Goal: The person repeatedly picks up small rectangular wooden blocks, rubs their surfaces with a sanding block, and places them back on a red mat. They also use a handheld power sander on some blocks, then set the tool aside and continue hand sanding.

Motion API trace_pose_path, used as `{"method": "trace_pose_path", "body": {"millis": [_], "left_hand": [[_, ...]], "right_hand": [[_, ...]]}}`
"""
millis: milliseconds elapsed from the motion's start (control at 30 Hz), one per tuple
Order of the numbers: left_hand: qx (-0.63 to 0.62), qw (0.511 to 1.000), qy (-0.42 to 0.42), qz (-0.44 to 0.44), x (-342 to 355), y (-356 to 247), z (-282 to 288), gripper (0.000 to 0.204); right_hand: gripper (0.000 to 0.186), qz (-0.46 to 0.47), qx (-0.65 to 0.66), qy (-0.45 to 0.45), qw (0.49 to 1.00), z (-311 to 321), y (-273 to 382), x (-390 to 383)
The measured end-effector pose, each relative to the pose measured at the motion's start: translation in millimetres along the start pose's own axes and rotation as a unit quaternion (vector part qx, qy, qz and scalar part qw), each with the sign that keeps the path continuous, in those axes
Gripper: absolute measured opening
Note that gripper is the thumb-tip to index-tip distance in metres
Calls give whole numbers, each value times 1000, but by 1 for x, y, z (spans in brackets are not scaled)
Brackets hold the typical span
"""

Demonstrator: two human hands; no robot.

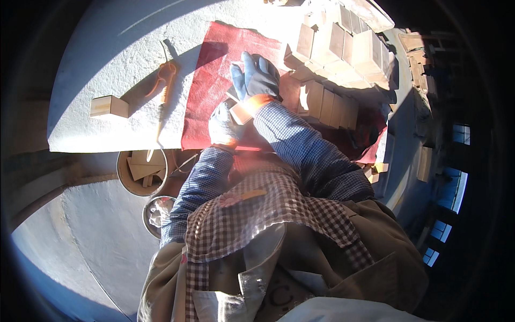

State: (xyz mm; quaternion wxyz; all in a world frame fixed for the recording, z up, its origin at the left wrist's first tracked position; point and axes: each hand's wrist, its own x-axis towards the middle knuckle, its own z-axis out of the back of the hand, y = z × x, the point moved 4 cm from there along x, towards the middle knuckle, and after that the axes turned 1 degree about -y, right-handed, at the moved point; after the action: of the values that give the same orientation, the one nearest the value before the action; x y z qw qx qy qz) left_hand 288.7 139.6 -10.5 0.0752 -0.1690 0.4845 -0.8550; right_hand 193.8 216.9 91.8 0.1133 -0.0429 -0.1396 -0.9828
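My left hand [224, 123], in a pale glove, grips a small wooden block [241, 114] over the red cloth [201, 80]. My right hand [255, 78], in a blue-grey glove with an orange cuff, lies across the block's upper end with fingers stretched out; its palm side is hidden. On the white board to the left are another wooden block [108, 107] and an orange-handled tool [163, 80]. Rows of pale wooden blocks [322, 104] stand on the cloth to the right, with more stacked behind [367, 59].
A round container of wood pieces [123, 172] and a smaller container [154, 217] sit below the board's front-left edge. The white board [88, 70] has a curved shadow. Further wood pieces [424, 161] lie at the far right, near blue-lit openings [450, 190].
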Motion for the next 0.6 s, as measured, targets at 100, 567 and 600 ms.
{"method": "trace_pose_path", "body": {"millis": [100, 567, 600], "left_hand": [[76, 978, 158, 109, -1, 9, -12, 48], [168, 974, -48, -145, 8, -52, 18, 93], [218, 965, 40, -138, 14, -53, 15, 79]], "right_hand": [[52, 163, 3, 56, 985, -20, 27, -27], [54, -249, 128, 23, 960, -39, -131, -47], [57, -254, 184, 4, 950, -40, -132, -48]]}}
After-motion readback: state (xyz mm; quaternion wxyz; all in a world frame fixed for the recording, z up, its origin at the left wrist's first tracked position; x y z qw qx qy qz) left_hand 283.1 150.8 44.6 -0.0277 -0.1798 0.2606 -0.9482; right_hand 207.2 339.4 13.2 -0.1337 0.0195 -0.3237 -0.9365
